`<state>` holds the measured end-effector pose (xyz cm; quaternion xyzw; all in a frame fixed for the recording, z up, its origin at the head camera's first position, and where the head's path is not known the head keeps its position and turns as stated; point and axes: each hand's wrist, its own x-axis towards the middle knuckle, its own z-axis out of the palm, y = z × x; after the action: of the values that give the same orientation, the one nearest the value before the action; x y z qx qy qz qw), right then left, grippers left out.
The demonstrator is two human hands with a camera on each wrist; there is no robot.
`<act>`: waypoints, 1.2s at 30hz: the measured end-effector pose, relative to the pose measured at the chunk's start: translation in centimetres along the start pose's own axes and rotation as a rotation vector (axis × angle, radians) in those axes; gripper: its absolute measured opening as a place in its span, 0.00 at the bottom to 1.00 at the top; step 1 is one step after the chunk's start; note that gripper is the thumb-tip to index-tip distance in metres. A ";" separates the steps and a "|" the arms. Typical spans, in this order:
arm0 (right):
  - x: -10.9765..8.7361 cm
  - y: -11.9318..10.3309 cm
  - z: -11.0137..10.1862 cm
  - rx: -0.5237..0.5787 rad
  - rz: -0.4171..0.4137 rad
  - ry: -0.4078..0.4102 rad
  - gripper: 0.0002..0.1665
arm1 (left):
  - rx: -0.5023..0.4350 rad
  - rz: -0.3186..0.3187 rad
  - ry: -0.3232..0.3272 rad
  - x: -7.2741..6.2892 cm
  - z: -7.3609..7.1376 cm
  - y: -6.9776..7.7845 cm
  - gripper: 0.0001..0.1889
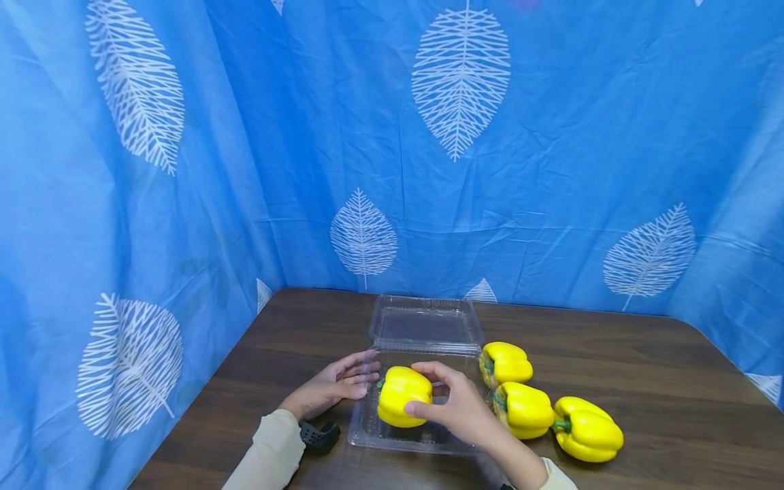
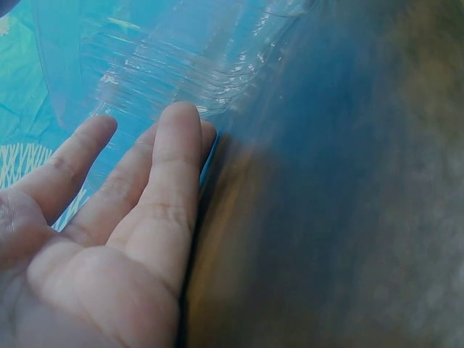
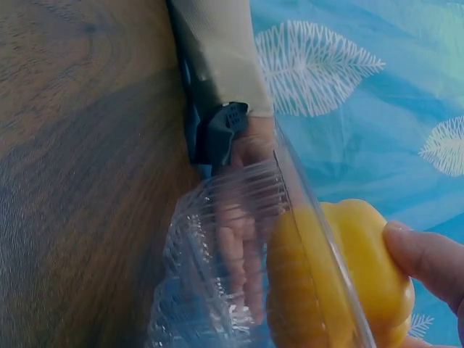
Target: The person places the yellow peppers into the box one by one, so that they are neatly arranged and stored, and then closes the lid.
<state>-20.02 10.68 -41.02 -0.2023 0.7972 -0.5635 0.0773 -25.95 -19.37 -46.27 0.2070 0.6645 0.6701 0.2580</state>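
A yellow bell pepper point(image 1: 404, 397) is held by my right hand point(image 1: 456, 405), thumb on its near side and fingers behind. It is at the clear plastic clamshell box point(image 1: 422, 446), partly below the rim in the right wrist view, where the pepper point(image 3: 384, 275) shows through the ribbed wall point(image 3: 217, 217). Beside the box's left wall my left hand point(image 1: 343, 384) has its fingers extended, holding nothing. In the left wrist view the left hand point(image 2: 123, 225) lies palm toward the camera, its fingertips close to the clear plastic; whether they touch it I cannot tell.
Three more yellow bell peppers lie right of the box: one at the back point(image 1: 507, 364), one in the middle point(image 1: 525, 410), one farther right point(image 1: 588, 430). The box's open lid point(image 1: 425, 323) lies toward the back of the dark wooden table point(image 1: 674, 381). A blue leaf-patterned curtain point(image 1: 551, 170) hangs behind.
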 end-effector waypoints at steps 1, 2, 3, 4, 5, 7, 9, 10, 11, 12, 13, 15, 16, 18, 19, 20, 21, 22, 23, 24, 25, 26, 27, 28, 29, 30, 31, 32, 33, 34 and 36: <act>0.1 0.0 0.0 0.003 0.000 -0.005 0.39 | 0.002 -0.001 0.004 0.0 0.1 0.0 0.42; 0.1 0.1 0.1 0.005 -0.003 -0.011 0.39 | 0.004 -0.003 0.007 0.0 0.1 0.0 0.42; 0.2 0.1 0.2 0.010 -0.003 -0.018 0.39 | 0.008 -0.004 0.011 0.0 0.2 0.0 0.42; 0.2 0.2 0.3 0.011 -0.006 -0.024 0.39 | 0.012 -0.004 0.014 0.0 0.2 0.1 0.42; 0.3 0.2 0.4 0.014 -0.010 -0.031 0.38 | 0.015 -0.004 0.016 0.0 0.3 0.1 0.42; 0.4 0.3 0.6 0.017 -0.012 -0.043 0.38 | 0.019 -0.001 0.016 0.0 0.3 0.1 0.42; 0.5 0.3 0.8 0.022 -0.008 -0.049 0.38 | 0.026 -0.001 0.017 0.0 0.3 0.1 0.42; 0.5 0.3 0.9 0.025 -0.005 -0.050 0.38 | 0.027 0.000 0.017 0.0 0.3 0.1 0.42; 0.6 0.3 1.0 0.029 0.004 -0.050 0.38 | 0.027 0.001 0.017 0.0 0.3 0.1 0.42; 0.6 0.3 1.1 0.037 0.017 -0.051 0.38 | 0.027 0.000 0.017 0.1 0.3 0.1 0.42; 0.7 0.3 1.2 0.040 0.025 -0.052 0.37 | 0.028 0.000 0.019 0.1 0.3 0.1 0.42; 0.8 0.2 1.4 0.041 0.043 -0.054 0.37 | 0.027 -0.003 0.020 0.1 0.3 0.1 0.42; 0.9 0.2 1.5 0.037 0.049 -0.057 0.37 | 0.024 -0.003 0.020 0.1 0.2 0.1 0.42; 1.0 0.2 1.6 0.029 0.057 -0.068 0.37 | 0.020 -0.003 0.018 0.1 0.2 0.0 0.42; 1.1 0.2 1.7 0.023 0.061 -0.072 0.37 | 0.017 -0.002 0.015 0.2 0.2 0.0 0.42; 1.1 0.2 1.7 0.022 0.064 -0.079 0.37 | 0.014 -0.002 0.012 0.2 0.2 0.0 0.42; 1.1 0.2 1.8 0.024 0.068 -0.085 0.37 | 0.012 0.000 0.008 0.2 0.1 0.0 0.42; 1.2 0.2 1.8 0.027 0.071 -0.091 0.37 | 0.009 0.002 0.004 0.2 0.1 0.0 0.42; 1.2 0.2 1.9 0.032 0.074 -0.096 0.37 | 0.007 0.004 0.000 0.2 0.0 -0.1 0.41; 1.2 0.2 1.9 0.037 0.078 -0.101 0.37 | 0.006 0.007 -0.003 0.2 0.0 -0.1 0.41; 1.2 0.2 1.9 0.042 0.078 -0.107 0.37 | 0.006 0.009 -0.006 0.2 -0.1 -0.1 0.41; 1.2 0.3 2.0 0.046 0.078 -0.112 0.36 | 0.007 0.010 -0.007 0.2 -0.1 -0.1 0.41; 1.3 0.2 2.0 0.048 0.080 -0.115 0.36 | 0.005 0.011 -0.008 0.2 -0.2 -0.1 0.41; 1.3 0.2 2.0 0.047 0.080 -0.118 0.36 | 0.005 0.011 -0.009 0.2 -0.2 -0.1 0.41; 1.3 0.1 2.1 0.048 0.082 -0.121 0.36 | 0.005 0.011 -0.008 0.2 -0.2 -0.1 0.41; 1.3 0.1 2.1 0.046 0.087 -0.123 0.36 | 0.005 0.010 -0.008 0.2 -0.2 -0.1 0.41; 1.4 0.1 2.1 0.043 0.091 -0.123 0.36 | 0.003 0.010 -0.007 0.2 -0.2 -0.1 0.41; 1.4 0.1 2.1 0.036 0.100 -0.122 0.36 | 0.002 0.008 -0.006 0.2 -0.2 -0.1 0.41; 1.4 0.1 2.0 0.032 0.107 -0.122 0.36 | 0.002 0.007 -0.006 0.2 -0.2 -0.1 0.41; 1.4 0.2 2.0 0.027 0.112 -0.124 0.36 | 0.002 0.006 -0.006 0.2 -0.2 -0.1 0.41; 1.5 0.4 1.9 0.021 0.116 -0.135 0.37 | 0.001 0.005 -0.004 0.2 -0.2 -0.1 0.41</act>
<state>-20.83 8.50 -41.89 -0.1924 0.7946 -0.5516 0.1653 -26.20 -19.44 -46.42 0.2103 0.6636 0.6702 0.2575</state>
